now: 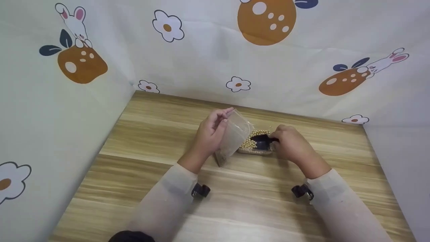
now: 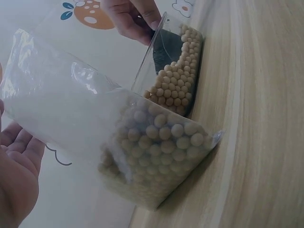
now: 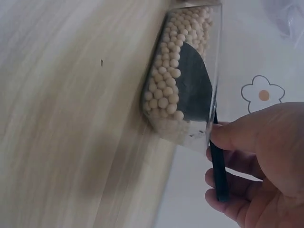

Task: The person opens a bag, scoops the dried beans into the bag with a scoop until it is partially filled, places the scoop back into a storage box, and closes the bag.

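- I see the left hand (image 1: 209, 132), thumb and fingers closed on the upper edge of a clear bag (image 1: 233, 137).
- The bag tilts just beside a clear box (image 1: 255, 152) on the wooden surface (image 1: 134, 141); pale balls (image 2: 164, 145) fill its lower part.
- I have the right hand (image 1: 291, 144) pinching a black scoop (image 1: 261, 142) by its handle, its blade among the balls in the box.
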`<state>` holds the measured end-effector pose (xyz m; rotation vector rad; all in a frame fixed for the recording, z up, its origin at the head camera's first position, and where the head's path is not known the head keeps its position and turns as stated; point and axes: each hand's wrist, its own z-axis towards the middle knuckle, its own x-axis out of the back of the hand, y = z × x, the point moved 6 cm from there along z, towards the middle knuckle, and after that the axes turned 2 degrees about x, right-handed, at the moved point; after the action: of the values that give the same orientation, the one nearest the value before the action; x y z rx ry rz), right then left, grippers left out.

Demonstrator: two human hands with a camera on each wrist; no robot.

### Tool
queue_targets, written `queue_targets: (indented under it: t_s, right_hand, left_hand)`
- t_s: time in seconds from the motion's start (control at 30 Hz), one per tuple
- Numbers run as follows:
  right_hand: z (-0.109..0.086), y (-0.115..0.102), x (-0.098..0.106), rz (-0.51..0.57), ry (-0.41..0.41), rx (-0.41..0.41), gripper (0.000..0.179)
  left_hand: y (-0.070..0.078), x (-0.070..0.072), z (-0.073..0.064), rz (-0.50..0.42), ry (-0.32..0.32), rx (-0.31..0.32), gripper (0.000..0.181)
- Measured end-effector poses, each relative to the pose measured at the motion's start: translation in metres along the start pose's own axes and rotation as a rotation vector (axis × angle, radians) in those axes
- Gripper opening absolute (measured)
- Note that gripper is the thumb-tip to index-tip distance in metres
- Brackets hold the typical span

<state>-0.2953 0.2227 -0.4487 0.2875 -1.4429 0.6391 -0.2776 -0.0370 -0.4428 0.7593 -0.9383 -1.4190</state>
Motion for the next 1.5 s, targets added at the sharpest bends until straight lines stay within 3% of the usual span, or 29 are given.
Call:
queue_targets:
  t_s: [0.53, 0.87, 1.1, 1.5]
  right_hand:
    - [0.006, -0.011, -0.013, 0.015, 0.032, 0.010, 0.026]
    - [-0.003, -0.001, -0.014, 0.099, 0.071, -0.103, 0.029]
    - [-0.008, 0.006, -0.014, 0.170, 0.074, -0.138, 0.028]
    - [-0.013, 0.012, -0.017, 0.250, 0.082, -0.188, 0.028]
  left_hand:
    - [0.000, -0.001, 0.001, -0.021, 0.003, 0.009, 0.007]
    - [0.000, 0.000, 0.001, -0.005, 0.010, -0.017, 0.007]
    - [-0.001, 0.000, 0.001, -0.005, 0.011, -0.046, 0.009]
    - [-0.001, 0.000, 0.000, -0.002, 0.010, -0.032, 0.009]
